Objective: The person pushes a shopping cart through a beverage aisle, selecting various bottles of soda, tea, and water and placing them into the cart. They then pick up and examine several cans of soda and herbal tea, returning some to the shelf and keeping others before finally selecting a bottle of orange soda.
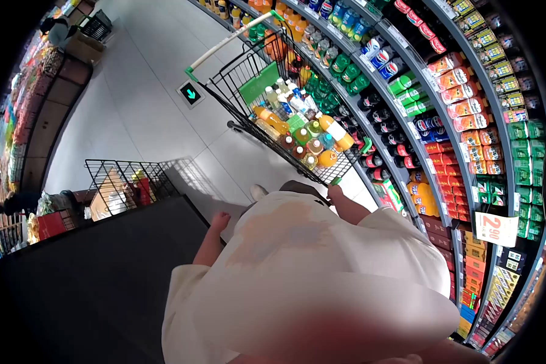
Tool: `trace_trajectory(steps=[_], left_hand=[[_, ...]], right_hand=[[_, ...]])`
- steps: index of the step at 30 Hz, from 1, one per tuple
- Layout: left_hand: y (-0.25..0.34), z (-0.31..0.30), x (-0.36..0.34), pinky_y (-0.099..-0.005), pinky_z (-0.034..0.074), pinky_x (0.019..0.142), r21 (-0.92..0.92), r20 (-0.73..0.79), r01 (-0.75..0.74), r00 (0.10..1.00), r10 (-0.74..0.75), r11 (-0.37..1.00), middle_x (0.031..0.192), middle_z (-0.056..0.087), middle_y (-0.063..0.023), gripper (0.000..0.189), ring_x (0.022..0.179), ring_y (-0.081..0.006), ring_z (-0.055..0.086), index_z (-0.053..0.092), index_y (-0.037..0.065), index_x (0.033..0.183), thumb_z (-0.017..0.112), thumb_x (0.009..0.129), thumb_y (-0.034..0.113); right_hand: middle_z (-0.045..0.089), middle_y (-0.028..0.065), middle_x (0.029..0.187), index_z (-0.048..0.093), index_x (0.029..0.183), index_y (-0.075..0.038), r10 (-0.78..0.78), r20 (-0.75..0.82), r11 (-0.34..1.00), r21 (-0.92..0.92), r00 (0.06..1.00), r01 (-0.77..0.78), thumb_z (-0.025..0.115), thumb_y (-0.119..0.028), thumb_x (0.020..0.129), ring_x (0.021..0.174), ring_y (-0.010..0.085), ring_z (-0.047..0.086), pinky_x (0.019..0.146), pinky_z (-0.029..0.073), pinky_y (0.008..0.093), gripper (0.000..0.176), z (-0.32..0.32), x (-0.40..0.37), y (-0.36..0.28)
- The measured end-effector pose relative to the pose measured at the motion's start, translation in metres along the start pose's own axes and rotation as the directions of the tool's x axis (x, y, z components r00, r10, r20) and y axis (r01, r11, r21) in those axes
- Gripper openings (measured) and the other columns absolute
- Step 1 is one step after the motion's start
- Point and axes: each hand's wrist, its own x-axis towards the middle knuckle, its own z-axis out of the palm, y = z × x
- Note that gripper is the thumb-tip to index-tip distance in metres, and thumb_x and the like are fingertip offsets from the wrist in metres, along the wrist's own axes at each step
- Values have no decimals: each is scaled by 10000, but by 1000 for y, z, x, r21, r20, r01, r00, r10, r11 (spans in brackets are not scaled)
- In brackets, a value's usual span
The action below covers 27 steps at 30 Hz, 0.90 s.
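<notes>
My right hand (334, 192) is closed at the green corner piece on the front end of a black wire shopping cart (230, 91), and seems to grip it. Bottled drinks fill the cart: an orange juice bottle (337, 131) with a white label lies at the near end, among several clear, green and brown bottles. A green panel (258, 84) stands inside the basket, and the pale push handle (233, 43) is at the far end. Curled with nothing visible in it, my left hand (221, 219) hangs beside my white shirt (273, 242), apart from the cart.
Curved shelves (400, 115) of bottles and cans line the right side, close to the cart. A price sign (496, 229) sticks out there. A dark counter (109, 273) and a wire rack (127, 188) are on the left. A lit green arrow (191, 94) marks the tiled floor (145, 79).
</notes>
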Motion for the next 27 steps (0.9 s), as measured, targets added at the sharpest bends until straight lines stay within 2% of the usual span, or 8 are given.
trace_trajectory(steps=[5,7,15,21,23,24,25,27], left_hand=[[-26,-2,-38,-420,552,822,-128,-16,-19,1000,18,992,967,748,-155,380,919,-300,719,704,2,1125,675,897,305],[8,-17,-71,-423,544,855,-79,27,126,992,-124,989,1013,746,-163,385,970,-315,712,693,8,1159,644,915,302],[-35,-29,-13,-415,509,959,-264,168,40,986,5,964,1150,722,-171,381,1128,-337,665,682,35,1187,565,963,320],[109,-126,55,-400,537,902,34,-57,-106,992,108,994,1100,735,-160,370,1039,-282,705,680,40,1191,627,959,325],[169,-166,83,-397,537,896,-7,-202,-214,957,208,977,1074,735,-159,315,1021,-294,703,676,38,1167,637,957,270],[216,-192,88,-397,537,893,0,-280,-282,921,270,960,1058,733,-159,275,1008,-305,702,677,38,1144,642,956,235],[255,-215,99,-399,538,886,77,-349,-369,860,371,926,1041,728,-165,235,998,-320,698,675,29,1110,644,952,199],[323,-252,124,-417,527,876,180,-436,-550,699,567,816,996,710,-176,144,970,-359,677,670,13,1033,645,926,106]], right_hand=[[734,189,863,517,1222,-159,119,117,993,-23,986,-117,425,-488,985,565,366,639,539,512,525,415,0,68,10],[628,197,1147,499,1262,-7,144,114,989,1,983,-145,396,-199,1022,704,332,732,511,563,510,324,-11,22,-19],[704,216,984,583,1246,-62,100,76,942,-330,992,-69,529,-338,993,550,338,658,481,536,511,379,-6,72,-2],[683,195,895,641,1053,72,57,339,745,-640,939,186,559,-209,972,631,340,712,517,589,462,303,-31,71,-53],[720,178,877,660,1001,67,153,231,896,-443,961,-36,560,-158,952,631,327,718,563,600,415,251,-28,23,-137],[713,155,818,671,999,17,-211,441,633,-618,872,466,628,-161,899,679,323,716,616,592,423,209,-16,55,-144],[705,156,802,694,973,-40,-567,664,-79,-633,488,770,688,-176,840,745,333,712,675,572,452,190,-9,67,-167],[713,161,804,699,896,-66,-637,492,450,-387,593,805,688,-238,851,753,338,705,672,548,454,178,29,88,-236]])
